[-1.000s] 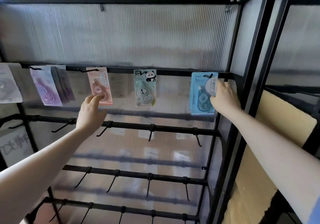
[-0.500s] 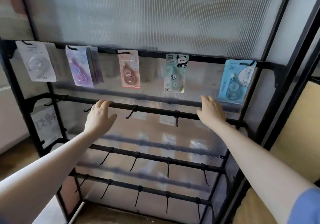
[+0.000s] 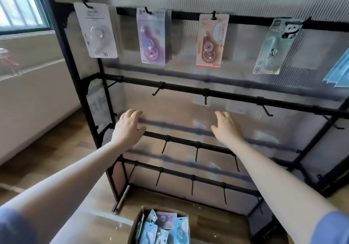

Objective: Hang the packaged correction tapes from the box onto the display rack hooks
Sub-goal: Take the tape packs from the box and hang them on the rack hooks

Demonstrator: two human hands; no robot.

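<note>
On the black display rack (image 3: 226, 94), packaged correction tapes hang from the top rail: a white pack (image 3: 95, 30), a purple stack (image 3: 152, 38), a pink pack (image 3: 211, 40), a green panda pack (image 3: 274, 47) and a blue pack (image 3: 338, 71) cut off at the right edge. A cardboard box (image 3: 137, 224) on the floor at the bottom holds several more packs (image 3: 166, 228). My left hand (image 3: 128, 127) and my right hand (image 3: 225, 125) hover in front of the rack's lower rails, fingers relaxed, holding nothing.
The lower rails carry bare black hooks (image 3: 158, 90). A window (image 3: 18, 3) and a low pale wall (image 3: 34, 100) stand to the left. Wooden floor (image 3: 56, 149) lies around the rack's foot.
Both hands have let go of the packs on the top rail and dropped to the lower rails. The view has tilted down and left, bringing the box into sight.
</note>
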